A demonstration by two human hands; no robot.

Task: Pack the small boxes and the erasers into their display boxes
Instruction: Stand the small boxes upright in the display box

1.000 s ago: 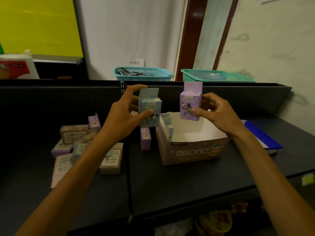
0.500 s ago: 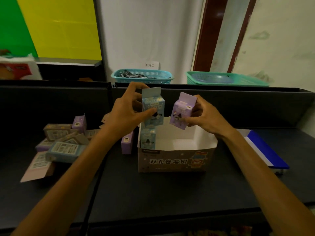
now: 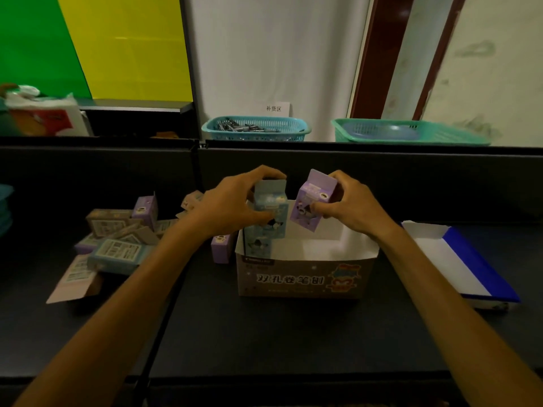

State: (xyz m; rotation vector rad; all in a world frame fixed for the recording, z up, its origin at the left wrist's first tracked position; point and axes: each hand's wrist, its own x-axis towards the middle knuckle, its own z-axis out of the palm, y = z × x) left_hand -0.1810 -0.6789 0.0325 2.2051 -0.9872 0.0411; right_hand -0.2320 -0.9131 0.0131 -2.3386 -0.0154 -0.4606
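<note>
The display box (image 3: 305, 277) stands open-topped at the desk's centre, its printed front facing the person, so small boxes can go in from above; one blue box (image 3: 258, 248) already stands upright in its near-left corner, which suggests the filling starts from that side. Over it, at about 11 o'clock of the opening, the left hand (image 3: 232, 212) grips a blue small box (image 3: 271, 211) upright, thumb on its front face and fingers curled over the top flap, probably to lower it beside the one already seated; the right hand (image 3: 349, 207), at about 1 o'clock, pinches a purple small box (image 3: 313, 205) by its side and back, tilted with the top leaning right, seemingly waiting its turn; both forearms reach forward from the near edge and converge over the box, wrists bent slightly down. Just outside the display box's left wall stands another purple box (image 3: 221, 247); farther out at 9 o'clock lies a loose heap of boxes (image 3: 117, 239), the remaining stock. At 3 o'clock rests a blue-and-white tray (image 3: 467, 268) on the desk (image 3: 264, 333); no erasers can be made out.
</note>
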